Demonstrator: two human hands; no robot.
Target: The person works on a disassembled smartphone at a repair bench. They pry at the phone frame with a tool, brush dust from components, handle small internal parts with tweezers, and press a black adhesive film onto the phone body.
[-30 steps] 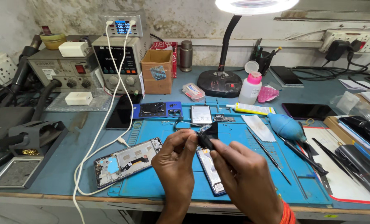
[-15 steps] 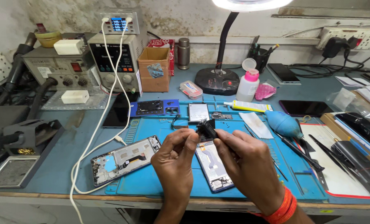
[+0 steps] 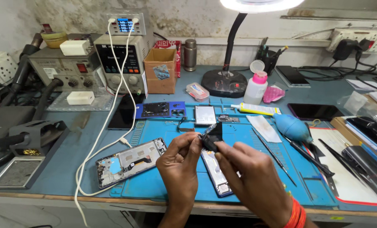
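both hands meet over the near middle of the blue work mat (image 3: 239, 126). left hand (image 3: 181, 162) and right hand (image 3: 256, 179) pinch a small black part (image 3: 211, 136) between fingertips, held just above the mat. right wrist wears an orange band (image 3: 297, 214). under the hands lies a long phone frame (image 3: 216, 174), partly hidden. to the left on the mat, an opened phone (image 3: 129, 162) lies face down, insides showing. a white cable (image 3: 108, 126) runs from the far power supply (image 3: 120, 63) down past it to the near edge. right of the hands: blue air blower (image 3: 293, 127), thin tools (image 3: 273, 155). far middle: lamp base (image 3: 224, 83), white bottle with pink cap (image 3: 256, 87), cardboard box (image 3: 160, 70).
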